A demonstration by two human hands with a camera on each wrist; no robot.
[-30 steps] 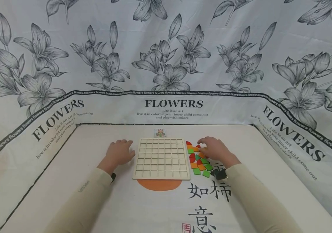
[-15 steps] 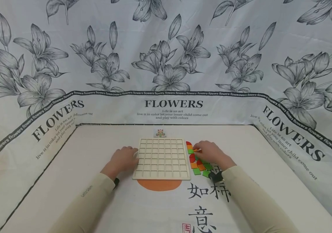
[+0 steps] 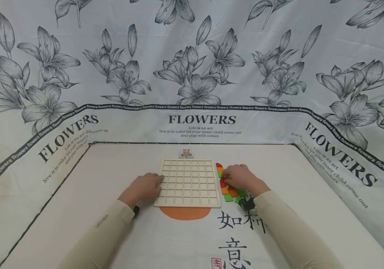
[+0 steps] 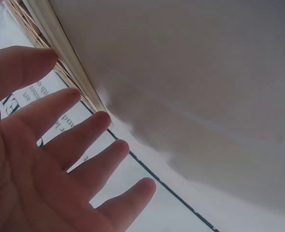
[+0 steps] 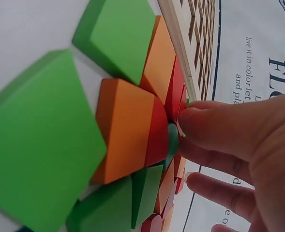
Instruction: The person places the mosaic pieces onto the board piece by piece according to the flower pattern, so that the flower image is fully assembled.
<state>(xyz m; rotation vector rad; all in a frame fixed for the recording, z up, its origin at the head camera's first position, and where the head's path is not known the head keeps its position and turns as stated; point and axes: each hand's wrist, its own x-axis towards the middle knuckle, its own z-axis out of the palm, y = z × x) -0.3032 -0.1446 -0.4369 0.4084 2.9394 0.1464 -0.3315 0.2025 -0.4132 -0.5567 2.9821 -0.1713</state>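
A square wooden board (image 3: 187,184) with a grid of shallow cells lies mid-table. At its left edge is my left hand (image 3: 146,185), the fingertips against the board's side. In the left wrist view the fingers (image 4: 84,140) are spread and fairly straight, with nothing in the palm. My right hand (image 3: 243,177) is over a loose pile of coloured tiles beside the board's right edge. Its thumb (image 5: 215,121) and index finger pinch a small tile, mostly hidden by the fingers. Around it lie green tiles (image 5: 36,145), orange tiles (image 5: 127,121) and red pieces (image 3: 223,182).
A small picture card (image 3: 186,153) with a coloured pattern stands behind the board. The white table cloth (image 3: 111,164) bears an orange disc (image 3: 185,213) and black characters (image 3: 229,220). A flower-printed curtain (image 3: 198,74) surrounds the table's back and sides.
My left hand has moved right and slightly nearer, onto the board's left edge. My right hand has come left and lower over the tiles, its fingers closing together; an orange tile was tilted at the fingertips midway.
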